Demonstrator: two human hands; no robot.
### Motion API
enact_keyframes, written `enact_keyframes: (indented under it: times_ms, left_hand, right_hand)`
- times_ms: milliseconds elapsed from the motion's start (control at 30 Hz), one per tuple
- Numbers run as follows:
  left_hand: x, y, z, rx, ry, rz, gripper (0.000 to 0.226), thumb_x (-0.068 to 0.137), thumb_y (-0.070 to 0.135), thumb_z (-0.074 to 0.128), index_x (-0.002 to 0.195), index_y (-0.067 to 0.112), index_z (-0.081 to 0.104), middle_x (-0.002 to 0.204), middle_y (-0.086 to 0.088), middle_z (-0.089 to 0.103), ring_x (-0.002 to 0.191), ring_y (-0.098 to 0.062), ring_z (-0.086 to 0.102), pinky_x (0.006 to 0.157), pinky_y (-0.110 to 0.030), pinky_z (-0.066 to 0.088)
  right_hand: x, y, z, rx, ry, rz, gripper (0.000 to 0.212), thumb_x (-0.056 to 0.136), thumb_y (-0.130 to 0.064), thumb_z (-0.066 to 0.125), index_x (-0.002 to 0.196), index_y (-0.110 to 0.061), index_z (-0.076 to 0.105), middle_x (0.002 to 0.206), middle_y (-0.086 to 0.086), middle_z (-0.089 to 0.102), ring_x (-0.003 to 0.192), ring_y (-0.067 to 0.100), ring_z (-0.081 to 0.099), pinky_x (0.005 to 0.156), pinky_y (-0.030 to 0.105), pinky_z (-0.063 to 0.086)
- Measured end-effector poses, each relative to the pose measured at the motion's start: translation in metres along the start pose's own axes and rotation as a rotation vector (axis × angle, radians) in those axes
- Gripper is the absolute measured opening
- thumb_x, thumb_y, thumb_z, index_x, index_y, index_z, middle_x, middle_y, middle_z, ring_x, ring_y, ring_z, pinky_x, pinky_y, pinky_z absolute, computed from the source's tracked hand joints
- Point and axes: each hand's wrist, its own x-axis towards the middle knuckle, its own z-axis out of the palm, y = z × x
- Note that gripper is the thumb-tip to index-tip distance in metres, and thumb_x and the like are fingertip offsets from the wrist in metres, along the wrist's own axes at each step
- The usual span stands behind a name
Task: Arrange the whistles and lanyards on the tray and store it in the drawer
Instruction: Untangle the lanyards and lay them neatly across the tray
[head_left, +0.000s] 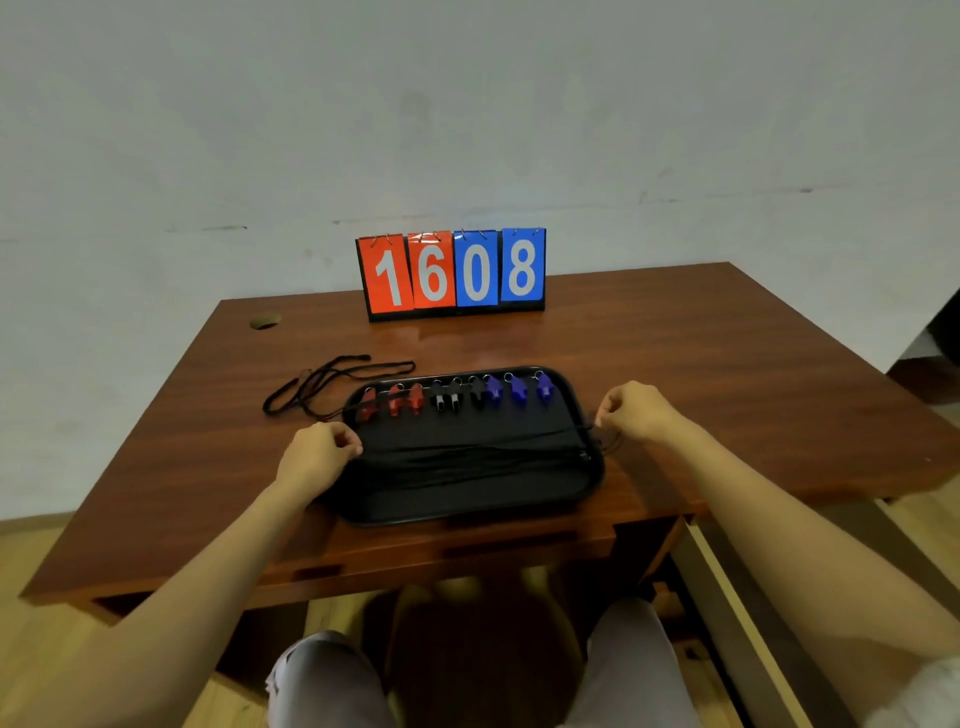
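Nine whistles (455, 396) on tray (467, 517): three red, three black, three blue. Left hand (317, 452) and right hand (636, 410) pinch the ends of a lanyard (467, 438) stretched lengthwise across the tray.

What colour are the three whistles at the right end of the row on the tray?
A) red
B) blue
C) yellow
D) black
B: the three whistles at the right end of the row on the tray are blue.
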Motion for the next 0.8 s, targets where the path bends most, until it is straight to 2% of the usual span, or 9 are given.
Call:
enact_keyframes:
  times_ms: [100,300,400,467,500,567,667,700,800]
  left_hand:
    - [-0.003,-0.004,0.008,0.019,-0.014,-0.004,0.015,0.088,0.016,0.062,0.074,0.021,0.064,0.09,-0.001,0.067,0.09,-0.019,0.061,0.074,-0.032,0.048]
    - [-0.009,-0.01,0.012,0.09,0.047,0.031,0.011,0.087,0.014,0.06,0.079,0.018,0.067,0.107,-0.01,0.06,0.096,-0.027,0.057,0.077,-0.036,0.048]
    - [-0.011,-0.009,0.014,0.208,0.064,0.023,0.009,0.086,0.021,0.059,0.086,0.024,0.067,0.11,-0.009,0.057,0.106,-0.03,0.05,0.09,-0.041,0.041]
    - [-0.013,-0.007,0.015,0.276,0.055,0.002,0.013,0.085,0.022,0.057,0.094,0.027,0.066,0.115,-0.006,0.052,0.117,-0.031,0.04,0.098,-0.044,0.029]
    - [-0.015,-0.007,0.016,0.283,0.061,0.007,0.018,0.084,0.021,0.057,0.098,0.027,0.065,0.118,-0.005,0.05,0.12,-0.03,0.036,0.099,-0.044,0.025]
    - [-0.018,-0.005,0.019,0.256,0.11,0.05,0.026,0.081,0.016,0.057,0.105,0.024,0.063,0.123,-0.004,0.049,0.125,-0.027,0.032,0.102,-0.043,0.02]
    - [-0.023,0.001,0.026,0.199,0.202,0.134,0.026,0.08,0.018,0.059,0.106,0.022,0.062,0.123,-0.002,0.051,0.126,-0.023,0.033,0.101,-0.041,0.017]
    - [-0.024,0.003,0.029,0.197,0.217,0.167,0.026,0.08,0.021,0.06,0.106,0.022,0.062,0.122,-0.001,0.051,0.126,-0.022,0.034,0.101,-0.04,0.017]
    - [-0.029,0.009,0.037,0.232,0.197,0.293,0.028,0.081,0.03,0.065,0.108,0.026,0.062,0.121,0.004,0.052,0.125,-0.02,0.037,0.099,-0.039,0.016]
  right_hand:
    - [-0.003,0.006,0.008,0.02,-0.058,0.021,0.022,0.089,-0.007,0.054,0.073,-0.012,0.068,0.086,0.007,0.071,0.086,0.022,0.066,0.08,0.037,0.057]
    - [-0.006,0.008,0.019,0.083,-0.073,-0.01,0.01,0.088,-0.007,0.06,0.084,-0.005,0.069,0.076,-0.006,0.064,0.084,0.014,0.061,0.074,0.027,0.048]
    - [-0.006,0.009,0.022,0.083,-0.076,-0.01,0.007,0.087,-0.008,0.063,0.081,-0.008,0.067,0.076,-0.006,0.063,0.085,0.015,0.06,0.075,0.027,0.046]
    - [-0.007,0.009,0.023,0.081,-0.075,-0.008,0.003,0.083,-0.009,0.068,0.082,-0.008,0.065,0.084,-0.001,0.064,0.091,0.018,0.059,0.077,0.029,0.044]
    - [-0.007,0.009,0.023,0.087,-0.071,-0.01,0.007,0.081,-0.009,0.071,0.084,-0.008,0.065,0.089,0.001,0.064,0.095,0.02,0.059,0.078,0.03,0.044]
    - [-0.007,0.01,0.024,0.1,-0.054,-0.029,0.016,0.077,-0.012,0.076,0.087,-0.008,0.064,0.103,0.005,0.061,0.102,0.022,0.055,0.081,0.031,0.043]
    - [-0.008,0.009,0.026,0.091,-0.015,-0.086,0.017,0.076,-0.018,0.077,0.087,-0.014,0.065,0.121,0.009,0.052,0.116,0.026,0.049,0.088,0.033,0.041]
    - [-0.008,0.007,0.028,0.084,-0.007,-0.115,0.016,0.078,-0.019,0.076,0.089,-0.014,0.065,0.121,0.008,0.053,0.117,0.026,0.049,0.088,0.033,0.04]
    - [-0.01,0.001,0.036,0.03,-0.019,-0.218,0.018,0.081,-0.019,0.073,0.096,-0.013,0.067,0.099,-0.002,0.056,0.108,0.024,0.053,0.083,0.03,0.042]
